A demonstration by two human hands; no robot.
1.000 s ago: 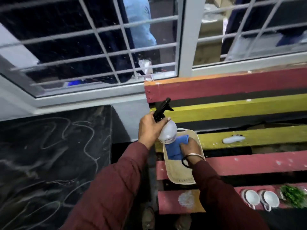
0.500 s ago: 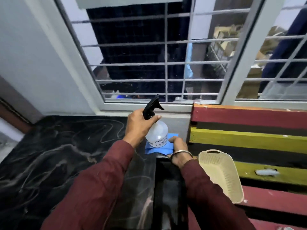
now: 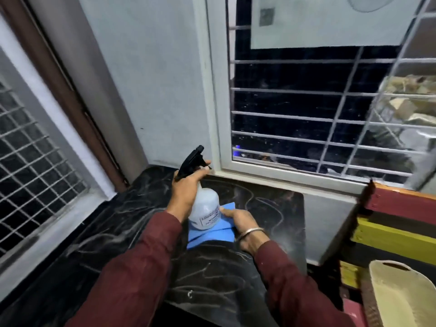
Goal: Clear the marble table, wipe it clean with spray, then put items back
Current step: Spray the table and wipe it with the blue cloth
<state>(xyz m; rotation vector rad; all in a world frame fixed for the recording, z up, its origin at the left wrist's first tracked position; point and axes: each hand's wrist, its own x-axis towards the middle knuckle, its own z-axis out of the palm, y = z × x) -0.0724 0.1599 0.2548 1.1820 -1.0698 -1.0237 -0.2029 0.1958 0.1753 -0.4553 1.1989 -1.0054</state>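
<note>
Marble table (image 3: 77,234), black with pale veins, fills the near left below the barred window (image 3: 306,109). Over it the left hand (image 3: 186,192) grips the neck of a spray bottle (image 3: 205,211), while the right hand (image 3: 238,220) holds a blue cloth (image 3: 212,237) against its surface. A beige basket (image 3: 401,300) lies at the near right.

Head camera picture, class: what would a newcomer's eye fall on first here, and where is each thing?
At the centre, the left hand grips a white spray bottle by its black trigger head above the black marble table. Just right of the bottle, the right hand holds a blue cloth on the marble. At the lower right, a cream plastic basket sits on a red and yellow slatted bench.
</note>
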